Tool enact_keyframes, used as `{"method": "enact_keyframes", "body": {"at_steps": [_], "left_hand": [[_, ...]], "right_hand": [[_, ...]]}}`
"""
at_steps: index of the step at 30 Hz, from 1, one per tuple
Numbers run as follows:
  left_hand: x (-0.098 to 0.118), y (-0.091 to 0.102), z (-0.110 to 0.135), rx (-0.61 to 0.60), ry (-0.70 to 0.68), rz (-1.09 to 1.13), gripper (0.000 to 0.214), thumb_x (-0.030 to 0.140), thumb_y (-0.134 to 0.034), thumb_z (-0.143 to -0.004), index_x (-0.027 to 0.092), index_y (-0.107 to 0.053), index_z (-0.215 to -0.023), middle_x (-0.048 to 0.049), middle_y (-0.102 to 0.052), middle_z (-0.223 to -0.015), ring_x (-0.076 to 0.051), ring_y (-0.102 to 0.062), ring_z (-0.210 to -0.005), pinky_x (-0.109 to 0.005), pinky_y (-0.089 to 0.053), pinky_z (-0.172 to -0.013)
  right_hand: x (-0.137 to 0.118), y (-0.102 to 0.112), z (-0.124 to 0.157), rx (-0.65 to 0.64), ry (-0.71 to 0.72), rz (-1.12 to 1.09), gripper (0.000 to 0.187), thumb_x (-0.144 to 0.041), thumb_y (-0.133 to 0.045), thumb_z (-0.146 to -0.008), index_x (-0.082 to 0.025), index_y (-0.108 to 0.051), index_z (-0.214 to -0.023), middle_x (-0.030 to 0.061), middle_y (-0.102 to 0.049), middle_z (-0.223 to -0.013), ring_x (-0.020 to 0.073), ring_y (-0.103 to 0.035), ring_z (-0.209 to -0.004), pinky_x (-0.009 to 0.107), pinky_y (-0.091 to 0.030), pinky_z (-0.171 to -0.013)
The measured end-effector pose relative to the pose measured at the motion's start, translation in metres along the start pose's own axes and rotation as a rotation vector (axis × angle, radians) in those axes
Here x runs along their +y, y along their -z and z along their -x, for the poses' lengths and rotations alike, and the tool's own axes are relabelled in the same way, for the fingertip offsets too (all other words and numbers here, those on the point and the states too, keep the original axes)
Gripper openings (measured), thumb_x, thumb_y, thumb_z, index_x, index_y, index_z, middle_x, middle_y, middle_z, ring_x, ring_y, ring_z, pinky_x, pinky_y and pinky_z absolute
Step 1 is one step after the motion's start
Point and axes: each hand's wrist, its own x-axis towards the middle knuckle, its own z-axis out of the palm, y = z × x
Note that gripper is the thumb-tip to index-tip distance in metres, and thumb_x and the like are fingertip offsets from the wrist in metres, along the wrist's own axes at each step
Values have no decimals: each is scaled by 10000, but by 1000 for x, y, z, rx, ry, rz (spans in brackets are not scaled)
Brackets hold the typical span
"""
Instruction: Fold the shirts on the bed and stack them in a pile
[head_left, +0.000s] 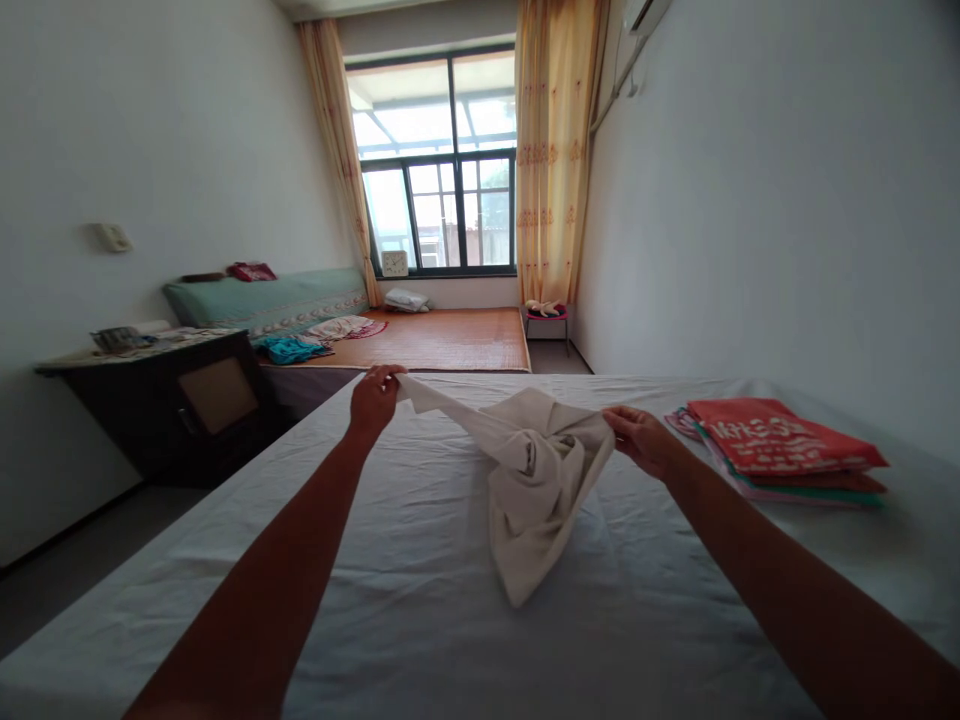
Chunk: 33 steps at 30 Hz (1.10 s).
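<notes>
A crumpled off-white cloth (536, 470) lies bunched on the pale sheet of the bed (360, 600) in front of me. One stretched corner of it is pinched in my left hand (376, 398), out to the left. My right hand (641, 440) grips the cloth's right edge between thumb and fingers. The middle of the cloth is twisted into folds, and a pointed end hangs toward me. What kind of cloth item it is cannot be made out.
At the right lies a stack of folded bags with a red one (787, 437) on top. A dark cabinet (180, 400) stands at the left. Beyond is a second bed with a brown mat (450, 335) and a teal cloth (291, 348). A small stool (547, 316) stands by the curtain.
</notes>
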Motion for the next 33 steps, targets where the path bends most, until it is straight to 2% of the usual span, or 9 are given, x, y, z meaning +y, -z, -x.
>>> {"method": "enact_keyframes", "body": {"at_steps": [5,10,13,15,18,21,25,28,33], "left_hand": [[-30,10,-15,110,136,101,293,181,-466,-806,175,-676,-1010,-31,-663,-948,-169,-603,-786,-299,-485,-781],[-33,-20,-20,46,324,249,361,182,-402,-847,85,-567,-1153,-61,-646,-905,-151,-629,-729,-299,-540,-664],[-28,-37,-14,-25,252,229,407,156,-493,-778,122,-566,-1177,-105,-618,-1102,-200,-619,-961,-336,-536,-808],[-19,-45,-3,-205,46,199,418,151,-545,-736,165,-607,-1149,-97,-583,-1213,-227,-555,-1110,-352,-489,-919],[1,-59,21,-690,-323,212,364,209,-560,-766,215,-641,-1121,-50,-612,-1204,-215,-541,-1135,-343,-434,-981],[15,-72,44,-956,-481,106,355,246,-651,-709,212,-671,-1062,-56,-644,-1122,-226,-570,-1069,-320,-424,-964],[10,-72,54,-818,-394,-125,233,185,-539,-756,189,-699,-924,-84,-665,-999,-248,-589,-1003,-334,-439,-897],[9,-52,50,-797,-382,-21,290,179,-435,-811,193,-679,-966,-53,-676,-968,-206,-611,-926,-292,-447,-848],[47,-15,55,-716,-379,221,305,252,-374,-885,188,-632,-1034,-23,-675,-909,-168,-608,-823,-249,-437,-764]], "right_hand": [[-8,17,-28,192,137,58,290,-476,-631,-697,-210,-590,-806,11,-628,-705,138,-559,-622,269,-476,-593],[-13,-1,-57,405,236,270,324,-471,-557,-721,-208,-553,-911,16,-599,-719,147,-529,-636,285,-458,-612],[-9,-22,-53,377,292,406,321,-423,-609,-698,-209,-575,-934,34,-630,-828,153,-552,-707,279,-449,-669],[2,-39,-38,153,264,649,285,-412,-646,-683,-209,-609,-880,36,-648,-824,155,-565,-692,275,-436,-663],[25,-63,-10,-184,145,1099,274,-439,-685,-665,-201,-633,-791,54,-657,-758,182,-583,-691,288,-405,-650],[40,-72,5,-229,99,1257,230,-411,-678,-681,-194,-626,-736,68,-658,-761,205,-583,-740,296,-377,-653],[30,-47,0,-308,83,1181,277,-447,-528,-811,-193,-637,-804,28,-645,-762,146,-556,-700,247,-368,-616],[9,-12,-9,-369,-55,887,456,-595,-509,-785,-177,-637,-914,8,-609,-700,121,-515,-606,221,-345,-535],[-29,13,-19,-70,102,881,370,-521,-551,-776,-168,-641,-841,37,-621,-696,160,-551,-647,262,-403,-577]]}}
